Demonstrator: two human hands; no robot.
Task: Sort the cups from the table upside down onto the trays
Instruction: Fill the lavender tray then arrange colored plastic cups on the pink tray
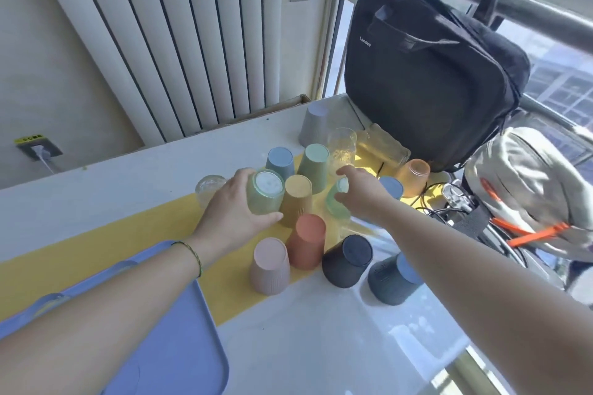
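Several cups stand upside down in a cluster on the white table [321, 330] and its yellow strip. My left hand [231, 208] grips a pale green glass cup [264, 192], base up, at the cluster's left. My right hand [362, 192] closes on a light green glass cup [337, 200] just right of a yellow cup [296, 199]. Nearer me stand a pink cup [269, 266], an orange-red cup [306, 240], a black cup [346, 260] and a dark blue cup [393, 276]. A blue tray [179, 346] lies at the lower left under my left forearm.
A black laptop bag [430, 74] stands at the table's far right, with a grey backpack [529, 189] and cables beside it. A grey cup [314, 125], clear glasses [341, 147] and an amber cup [414, 175] sit at the back. A radiator lines the wall behind.
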